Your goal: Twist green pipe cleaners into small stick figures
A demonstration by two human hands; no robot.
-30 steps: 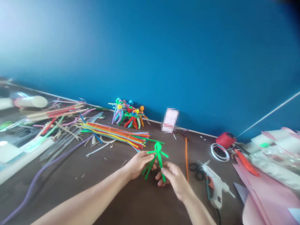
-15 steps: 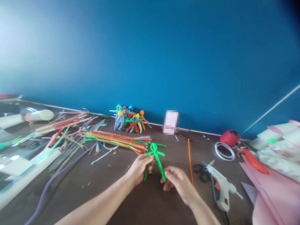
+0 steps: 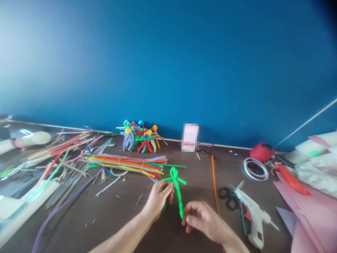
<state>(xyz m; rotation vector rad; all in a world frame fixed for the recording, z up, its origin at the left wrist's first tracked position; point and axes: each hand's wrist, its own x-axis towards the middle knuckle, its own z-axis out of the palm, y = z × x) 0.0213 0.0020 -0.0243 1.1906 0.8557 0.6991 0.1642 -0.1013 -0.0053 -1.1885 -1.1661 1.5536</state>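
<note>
A green pipe-cleaner figure (image 3: 179, 198) is in the person's left hand (image 3: 159, 198), above the dark table (image 3: 116, 218), near the middle of the view. The thumb and fingers of that hand are pressed together, pinching the figure just below its arms, on its left side. Its looped head points away from the person, toward the blue wall (image 3: 168, 70). Its long axis runs from the head down toward the person, leaning slightly right at the lower end, and its two short arms stick out across that line. The second leg is mostly hidden by the left hand. The right hand (image 3: 204, 219) is at the visible leg's lower end, fingers curled; I cannot tell whether they pinch it. Beyond the left hand lies a bundle of pipe cleaners (image 3: 129, 164).
</note>
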